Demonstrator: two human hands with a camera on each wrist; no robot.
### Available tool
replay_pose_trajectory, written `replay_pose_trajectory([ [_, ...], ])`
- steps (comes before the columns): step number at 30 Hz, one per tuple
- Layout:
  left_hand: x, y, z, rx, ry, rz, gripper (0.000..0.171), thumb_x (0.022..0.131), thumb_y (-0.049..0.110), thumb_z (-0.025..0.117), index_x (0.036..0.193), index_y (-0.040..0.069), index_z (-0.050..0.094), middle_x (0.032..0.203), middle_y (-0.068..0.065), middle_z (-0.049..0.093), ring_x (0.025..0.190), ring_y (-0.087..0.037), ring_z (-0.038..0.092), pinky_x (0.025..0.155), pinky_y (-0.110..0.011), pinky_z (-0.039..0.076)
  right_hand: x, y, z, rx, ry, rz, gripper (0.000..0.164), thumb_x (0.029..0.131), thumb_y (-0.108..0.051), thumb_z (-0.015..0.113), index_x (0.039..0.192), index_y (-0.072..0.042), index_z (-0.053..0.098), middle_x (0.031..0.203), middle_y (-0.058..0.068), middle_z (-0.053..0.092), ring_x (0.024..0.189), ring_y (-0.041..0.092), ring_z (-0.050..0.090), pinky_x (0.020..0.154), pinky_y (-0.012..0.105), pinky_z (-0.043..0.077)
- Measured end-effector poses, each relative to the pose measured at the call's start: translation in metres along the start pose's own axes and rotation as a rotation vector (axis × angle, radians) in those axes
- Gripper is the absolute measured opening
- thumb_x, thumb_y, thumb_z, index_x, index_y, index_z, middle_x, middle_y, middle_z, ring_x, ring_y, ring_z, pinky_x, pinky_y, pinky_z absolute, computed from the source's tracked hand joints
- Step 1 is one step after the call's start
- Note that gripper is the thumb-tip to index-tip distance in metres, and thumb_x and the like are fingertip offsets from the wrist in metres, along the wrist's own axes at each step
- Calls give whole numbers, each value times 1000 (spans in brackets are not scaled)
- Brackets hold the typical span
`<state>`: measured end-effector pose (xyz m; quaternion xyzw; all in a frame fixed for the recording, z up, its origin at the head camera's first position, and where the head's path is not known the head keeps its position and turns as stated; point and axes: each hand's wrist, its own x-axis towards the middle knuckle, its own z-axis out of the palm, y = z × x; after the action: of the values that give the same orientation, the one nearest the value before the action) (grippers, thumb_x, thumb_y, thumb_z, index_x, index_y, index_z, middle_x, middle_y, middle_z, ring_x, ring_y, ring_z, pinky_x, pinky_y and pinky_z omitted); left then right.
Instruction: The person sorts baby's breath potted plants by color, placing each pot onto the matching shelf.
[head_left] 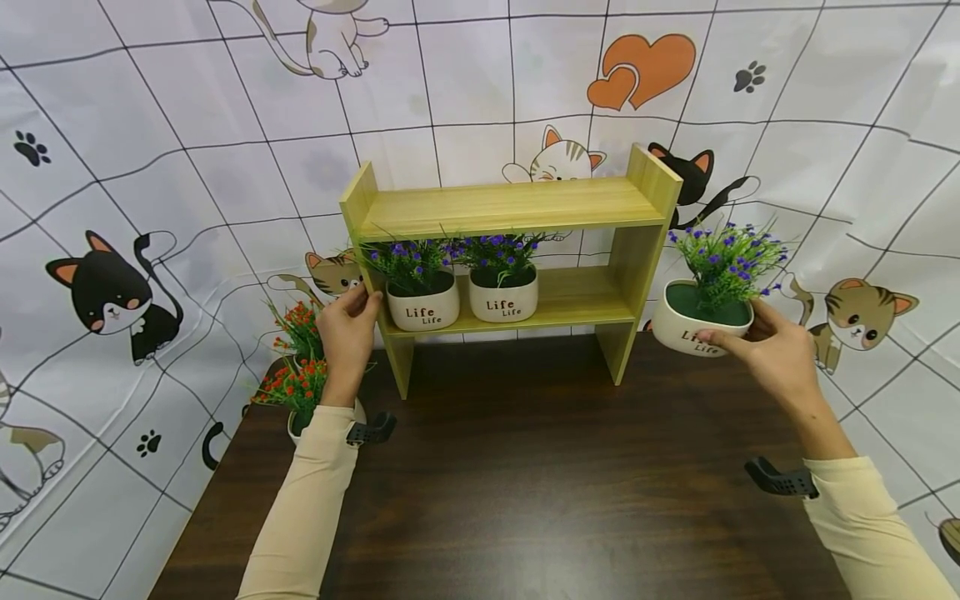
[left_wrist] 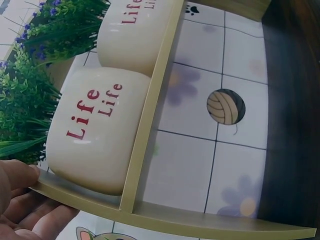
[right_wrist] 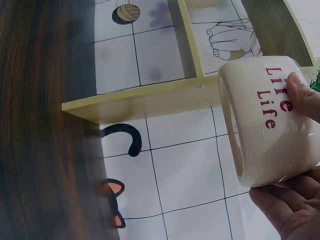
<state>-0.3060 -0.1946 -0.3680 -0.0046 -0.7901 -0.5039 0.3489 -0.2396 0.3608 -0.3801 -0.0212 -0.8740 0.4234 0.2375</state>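
Observation:
A light wooden two-tier shelf [head_left: 510,208] stands on the table. My left hand [head_left: 350,333] pinches its left side panel [left_wrist: 165,220] between thumb and fingers. Two white oval pots marked "Life", the left pot [head_left: 423,304] and the right pot [head_left: 504,296], sit side by side on the lower tier with purple-flowered artificial plants. My right hand [head_left: 776,354] holds a third potted artificial plant [head_left: 701,321] by its pot, off the table and to the right of the shelf. In the right wrist view this pot [right_wrist: 270,120] shows its open underside, with the thumb on its lettered face.
Red-flowered potted plants [head_left: 300,383] stand at the table's left, partly hidden behind my left forearm. Dark brown wood forms the tabletop [head_left: 525,483]. Behind the shelf is a white gridded wall covering [head_left: 465,92] with cartoon cats.

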Motion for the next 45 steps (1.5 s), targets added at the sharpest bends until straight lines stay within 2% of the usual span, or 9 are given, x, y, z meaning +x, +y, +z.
replay_pose_trajectory([
  [4,0,-1,0,2,-1,-1,31,102,14,74,129,-1,76,120,-24,78,104,-38,79,71,0,46,-1,-4,0,3,12,-15,81,84,-30,94,149,3,59,128,21,72,81,-29,58,64,5,51],
  [7,-1,-1,0,7,-2,-11,30,102,14,74,129,0,77,118,-24,78,103,-38,79,70,0,46,-3,-7,1,18,11,-22,79,84,-28,94,148,4,60,118,-7,77,80,-28,59,64,5,51],
  [11,-2,-1,0,11,3,-13,30,102,13,73,128,-1,77,118,-24,78,103,-38,79,70,1,45,-5,-10,3,52,-5,-29,76,84,-26,94,147,2,61,97,-39,65,80,-26,62,65,5,52],
  [22,0,-2,0,28,5,21,31,103,15,73,129,-1,76,119,-23,78,103,-38,79,71,0,45,-8,-23,11,23,-9,-85,63,83,-26,95,137,-5,70,87,-48,59,77,-22,64,63,7,51],
  [29,-1,-2,0,30,3,5,32,103,16,73,130,0,76,121,-23,78,104,-37,79,71,0,45,-6,-33,18,74,-39,-85,69,83,-22,95,142,0,65,98,-34,65,83,-22,64,67,6,53],
  [33,-1,-1,1,19,-4,4,32,103,16,73,131,1,76,121,-23,78,105,-37,79,72,0,45,-5,-40,27,113,-48,-99,67,82,-20,96,139,-1,66,99,-34,67,84,-19,67,69,7,55],
  [37,-1,0,0,14,-11,0,31,103,15,72,131,1,75,122,-22,78,106,-37,79,74,-4,49,-6,-48,34,116,-60,-102,73,83,-20,95,143,1,59,118,5,81,82,-19,66,68,8,55],
  [40,-2,0,0,10,-10,3,32,104,15,72,131,0,75,122,-23,77,106,-37,79,74,-3,49,-5,-53,38,121,-77,-86,78,85,-22,93,146,2,52,133,32,68,83,-22,64,69,7,54],
  [45,-1,-2,0,5,-4,12,31,103,13,72,130,0,76,120,-24,78,105,-38,79,73,0,46,-4,-59,45,149,-89,-105,77,86,-20,92,148,3,52,133,34,68,85,-21,64,70,7,55],
])
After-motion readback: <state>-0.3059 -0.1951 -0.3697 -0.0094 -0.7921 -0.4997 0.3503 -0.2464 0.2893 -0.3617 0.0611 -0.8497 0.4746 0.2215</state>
